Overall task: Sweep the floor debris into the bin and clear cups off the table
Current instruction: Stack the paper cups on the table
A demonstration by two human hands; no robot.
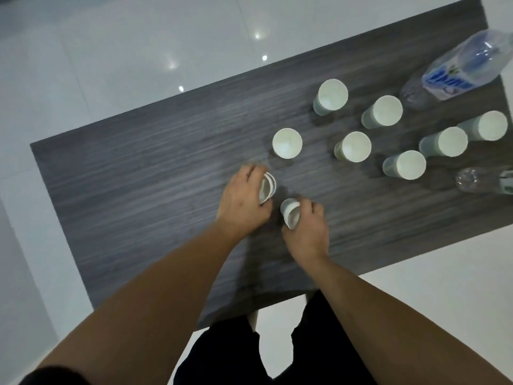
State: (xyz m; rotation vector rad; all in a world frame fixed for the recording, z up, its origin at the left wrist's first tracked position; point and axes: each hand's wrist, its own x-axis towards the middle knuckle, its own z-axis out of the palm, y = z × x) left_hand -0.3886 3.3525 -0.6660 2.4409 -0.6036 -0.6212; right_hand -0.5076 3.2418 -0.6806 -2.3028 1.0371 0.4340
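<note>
Grey wood-grain table (138, 168) seen from above, set on pale glossy floor (83, 51). Left hand (241, 201) curled around a tilted stack of cups (268, 187), nested rims facing 3 o'clock, held just over the tabletop near its middle. Right hand (308, 229) curled around a single cup (291, 213), mouth tipped toward 10 o'clock, just beside the stack at its 5 o'clock; touching or apart cannot be told through the blur. Seven more cups upright on the table: nearest one (287, 143) at 12 o'clock from the hands, next (355, 147) at 3 o'clock of that, two (331, 95) (385, 111) farther back toward 1 o'clock, three (408, 165) (447, 141) (488, 125) in a slanting row toward 2 o'clock. Big labelled bottle (458, 70) lying at the far right corner, about 2 o'clock. Small clear bottle (483, 180) lying at 3 o'clock by the frame edge. Dark shorts (230, 354) at 6 o'clock, below the table's near edge.
</note>
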